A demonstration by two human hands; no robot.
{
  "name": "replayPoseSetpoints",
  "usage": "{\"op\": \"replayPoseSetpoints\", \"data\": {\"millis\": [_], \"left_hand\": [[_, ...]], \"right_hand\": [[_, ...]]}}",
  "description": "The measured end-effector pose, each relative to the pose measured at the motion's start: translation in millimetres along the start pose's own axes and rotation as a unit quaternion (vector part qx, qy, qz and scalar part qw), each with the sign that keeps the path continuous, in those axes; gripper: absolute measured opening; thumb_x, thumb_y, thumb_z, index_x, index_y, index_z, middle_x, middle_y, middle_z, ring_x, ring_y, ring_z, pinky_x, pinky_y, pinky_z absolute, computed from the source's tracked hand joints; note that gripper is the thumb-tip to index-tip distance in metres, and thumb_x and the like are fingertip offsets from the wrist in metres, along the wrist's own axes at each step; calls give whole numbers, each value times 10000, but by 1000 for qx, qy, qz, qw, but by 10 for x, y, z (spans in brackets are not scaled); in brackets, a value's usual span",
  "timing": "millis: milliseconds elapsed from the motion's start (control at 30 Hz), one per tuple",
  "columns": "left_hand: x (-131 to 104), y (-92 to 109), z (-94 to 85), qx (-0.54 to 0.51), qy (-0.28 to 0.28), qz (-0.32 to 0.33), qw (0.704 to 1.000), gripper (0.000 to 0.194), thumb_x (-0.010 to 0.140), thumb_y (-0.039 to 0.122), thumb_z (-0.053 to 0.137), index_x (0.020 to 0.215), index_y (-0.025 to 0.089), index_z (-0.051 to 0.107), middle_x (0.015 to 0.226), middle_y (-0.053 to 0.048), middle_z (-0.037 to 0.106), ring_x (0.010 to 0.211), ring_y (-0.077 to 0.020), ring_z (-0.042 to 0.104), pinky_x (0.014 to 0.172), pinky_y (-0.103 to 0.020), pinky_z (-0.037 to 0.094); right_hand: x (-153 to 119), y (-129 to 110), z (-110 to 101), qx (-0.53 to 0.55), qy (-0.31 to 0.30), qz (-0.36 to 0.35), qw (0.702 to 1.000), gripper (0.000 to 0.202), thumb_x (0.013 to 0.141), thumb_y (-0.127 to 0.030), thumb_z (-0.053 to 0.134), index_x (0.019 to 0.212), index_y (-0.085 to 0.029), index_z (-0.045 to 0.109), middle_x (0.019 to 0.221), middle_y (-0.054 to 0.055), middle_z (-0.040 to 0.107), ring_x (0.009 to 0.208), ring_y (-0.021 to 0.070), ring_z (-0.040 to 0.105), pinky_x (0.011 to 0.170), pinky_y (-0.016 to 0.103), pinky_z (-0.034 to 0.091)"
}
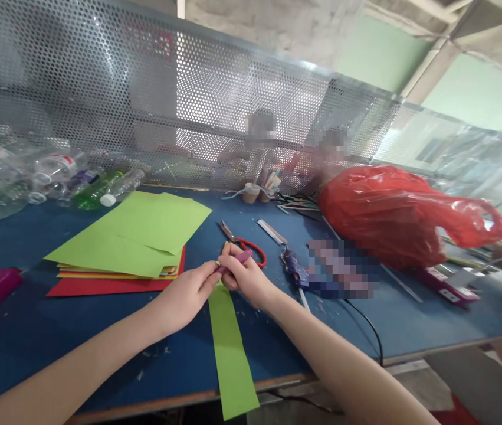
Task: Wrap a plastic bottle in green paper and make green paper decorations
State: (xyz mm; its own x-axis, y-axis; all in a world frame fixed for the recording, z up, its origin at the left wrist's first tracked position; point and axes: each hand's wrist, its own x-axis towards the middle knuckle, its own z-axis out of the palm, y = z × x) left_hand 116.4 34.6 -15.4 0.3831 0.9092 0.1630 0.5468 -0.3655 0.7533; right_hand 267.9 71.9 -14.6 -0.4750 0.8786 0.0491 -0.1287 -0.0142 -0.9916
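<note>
A long light-green paper strip point(230, 348) runs from between my hands down over the table's front edge. My left hand point(191, 294) is closed, its fingertips pinching at the strip's upper end. My right hand point(251, 277) is closed around a short purple stick point(244, 256), whose exact kind I cannot make out. Both sets of fingertips meet at the top of the strip, which hides how paper and stick touch. Just behind my right hand lie scissors point(253, 248) with red handles, blades pointing away and left.
Left of my hands is a stack of green sheets point(144, 224) over red and yellow ones. Plastic bottles point(51, 168) lie at back left. A dark blue glue gun point(294, 267) with a cable rests at right, before a red plastic bag point(387, 212). A perforated metal screen point(144, 100) stands behind.
</note>
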Motion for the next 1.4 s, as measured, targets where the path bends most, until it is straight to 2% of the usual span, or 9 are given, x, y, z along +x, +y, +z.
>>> {"op": "replayPoseSetpoints", "data": {"millis": [167, 300, 400, 467, 667, 833, 933, 1167, 1400], "left_hand": [[5, 19, -34, 11, -13, -24, 1000, 293, 956, 383, 318, 986, 198, 544, 937, -39, 680, 841, -188, 642, 752, -309, 466], [-13, -12, -4, 162, 27, -49, 985, 361, 919, 470, 385, 1014, 149, 523, 721, -44, 638, 692, -232, 630, 629, -331, 468], [-58, -15, 76, 268, 43, -4, 963, 303, 927, 361, 401, 1035, 129, 562, 908, -113, 646, 796, -248, 647, 678, -352, 494], [-103, 23, 155, 306, 12, 12, 952, 292, 931, 288, 378, 1038, 121, 592, 1005, -138, 629, 791, -245, 661, 664, -349, 515], [-211, 217, 365, 386, -53, 41, 920, 380, 922, 303, 397, 1202, 113, 570, 1191, -188, 586, 732, -270, 673, 616, -403, 551], [-242, 241, 422, 408, -54, 6, 911, 389, 919, 280, 405, 1254, 148, 550, 1159, -183, 595, 644, -223, 671, 547, -341, 540], [-259, 208, 438, 400, -37, 10, 916, 356, 910, 284, 426, 1207, 167, 585, 1171, -184, 592, 627, -208, 666, 540, -329, 535], [-252, 185, 462, 394, -61, 7, 917, 440, 929, 301, 387, 1303, 111, 520, 1288, -241, 547, 664, -257, 675, 560, -394, 550], [-265, 178, 498, 397, -47, 3, 917, 456, 919, 294, 414, 1320, 95, 505, 1261, -257, 565, 641, -264, 677, 538, -397, 546]], "right_hand": [[36, 59, -12, 41, 40, 26, 998, 192, 770, -284, 551, 686, -224, 389, 336, -115, 380, 327, 57, 204, 367, 191, 139], [91, 18, -104, 102, 100, 55, 988, 160, 764, -345, 492, 697, -218, 422, 385, -84, 406, 346, 72, 256, 357, 185, 168], [120, -24, -189, 129, 110, 63, 983, 182, 750, -398, 481, 762, -218, 460, 504, -52, 480, 445, 99, 402, 435, 199, 354], [135, -26, -234, 148, 122, 54, 980, 225, 751, -445, 487, 776, -223, 468, 530, -50, 477, 495, 111, 437, 521, 232, 438], [175, 38, -298, 72, 210, -20, 975, 212, 787, -438, 485, 756, -228, 475, 481, -81, 413, 469, 100, 380, 655, 290, 493], [133, 92, -197, -47, 141, -34, 988, 160, 699, -283, 672, 741, -204, 539, 591, -54, 543, 581, 109, 489, 612, 239, 410], [111, 146, -166, -114, 95, -59, 987, 217, 776, -343, 627, 694, -215, 472, 528, -75, 477, 511, 100, 425, 541, 239, 342], [107, 172, -196, -181, 113, -68, 975, 290, 763, -285, 636, 612, -223, 397, 488, -87, 379, 445, 86, 307, 462, 238, 227], [105, 143, -173, -183, 106, -39, 977, 273, 758, -241, 624, 616, -224, 392, 443, -101, 380, 405, 76, 315, 458, 231, 248]]}}
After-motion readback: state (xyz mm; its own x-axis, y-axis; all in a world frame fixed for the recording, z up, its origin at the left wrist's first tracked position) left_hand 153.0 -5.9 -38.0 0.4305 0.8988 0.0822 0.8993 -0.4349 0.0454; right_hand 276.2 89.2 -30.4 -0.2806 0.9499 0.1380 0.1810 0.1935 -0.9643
